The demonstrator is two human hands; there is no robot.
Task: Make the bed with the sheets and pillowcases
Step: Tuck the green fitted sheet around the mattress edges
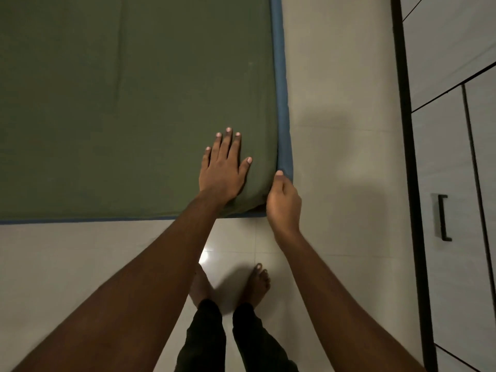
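Corner tuck, near right corner of the bed.

Observed: sheet [120, 103], green, lay spread over the mattress [282, 103], whose blue side showed as a strip along the right and near edges. The top was mostly flat, with faint fold lines running lengthwise. At the corner the green cloth bunched into a rounded fold.

Left hand [222, 167]: palm down on the sheet just inside the corner, fingers [228, 140] straight and slightly spread, thumb out toward the edge. It was pressing, not gripping.

Right hand [283, 202]: at the very corner, beside the mattress. Its thumb [279, 174] lay against the line where green met blue. The other fingers were curled in toward the corner fold and were mostly hidden by the back of the hand. They seemed to pinch the sheet's loose corner; I could not see how much cloth they held.

Judgement on doing the step well: the flat hand should pin the top so the cloth does not creep. The right hand should draw the corner fabric down and under, taut and diagonal, until the bunch disappears. The pull should be even, or the far side may come loose.

Position: the sheet corner sat between the two hands, touching both. The person stood barefoot on the floor [335, 157] at the foot of the bed.
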